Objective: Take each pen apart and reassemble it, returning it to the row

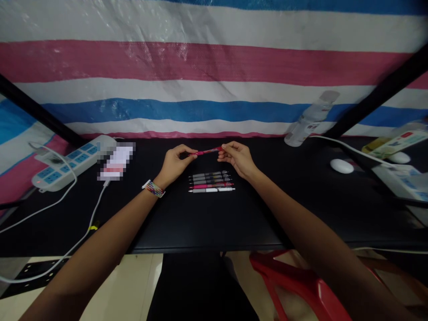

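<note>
A red pen (209,151) is stretched between my hands above the black table, nearly level. My left hand (176,162) pinches its left end, and my right hand (238,158) pinches the right end. Below them several pens lie side by side on the table: grey ones (209,177) at the back, a red one (207,185) in front of these, and a white one (214,190) nearest me.
On the left are a white power strip (76,162), a phone (117,161) and its cable. A clear bottle (310,120), a white mouse (341,166) and another bottle (394,142) stand right. A red stool (301,281) is below the table edge (207,246).
</note>
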The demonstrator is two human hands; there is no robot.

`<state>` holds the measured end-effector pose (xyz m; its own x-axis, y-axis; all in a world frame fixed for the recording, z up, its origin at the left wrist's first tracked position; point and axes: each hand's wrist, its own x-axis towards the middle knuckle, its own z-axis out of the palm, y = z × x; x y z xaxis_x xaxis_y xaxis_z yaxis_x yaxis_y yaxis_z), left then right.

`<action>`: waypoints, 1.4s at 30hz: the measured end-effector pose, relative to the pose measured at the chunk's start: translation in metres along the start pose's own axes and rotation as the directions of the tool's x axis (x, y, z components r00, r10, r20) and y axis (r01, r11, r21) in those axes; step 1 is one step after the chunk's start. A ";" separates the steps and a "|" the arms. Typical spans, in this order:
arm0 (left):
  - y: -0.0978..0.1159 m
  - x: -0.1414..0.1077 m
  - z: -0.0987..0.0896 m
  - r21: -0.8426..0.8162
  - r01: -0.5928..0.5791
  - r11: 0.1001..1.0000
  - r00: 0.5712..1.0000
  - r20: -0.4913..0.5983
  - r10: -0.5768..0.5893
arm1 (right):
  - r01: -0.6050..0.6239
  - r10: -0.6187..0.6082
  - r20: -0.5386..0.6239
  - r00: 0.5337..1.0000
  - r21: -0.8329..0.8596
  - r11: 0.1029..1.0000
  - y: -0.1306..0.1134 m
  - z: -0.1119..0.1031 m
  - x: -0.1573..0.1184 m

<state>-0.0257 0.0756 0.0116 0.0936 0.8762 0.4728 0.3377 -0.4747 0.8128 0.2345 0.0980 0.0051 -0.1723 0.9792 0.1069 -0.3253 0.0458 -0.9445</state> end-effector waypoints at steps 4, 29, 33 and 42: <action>0.001 0.000 0.000 0.032 -0.023 0.999 0.999 -0.022 0.024 | -0.011 0.011 0.008 1.000 0.009 1.000 -0.001 0.000 0.000; 0.001 0.000 0.006 -0.127 0.064 0.990 0.997 -0.037 -0.069 | -0.163 0.149 0.098 0.984 0.146 0.976 -0.014 0.015 -0.010; 0.003 -0.001 0.005 -0.113 0.064 0.992 0.997 -0.039 -0.069 | -0.204 0.181 0.124 0.976 0.205 0.957 -0.019 0.017 -0.011; 0.009 -0.002 0.007 -0.117 0.009 0.993 0.998 -0.055 -0.016 | -0.244 0.200 0.181 0.963 0.266 0.933 -0.021 0.016 -0.012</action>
<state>-0.0164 0.0699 0.0160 0.0365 0.8775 0.4782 0.2267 -0.4733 0.8512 0.2291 0.0822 0.0286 -0.3995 0.9162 -0.0298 -0.5084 -0.2485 -0.8245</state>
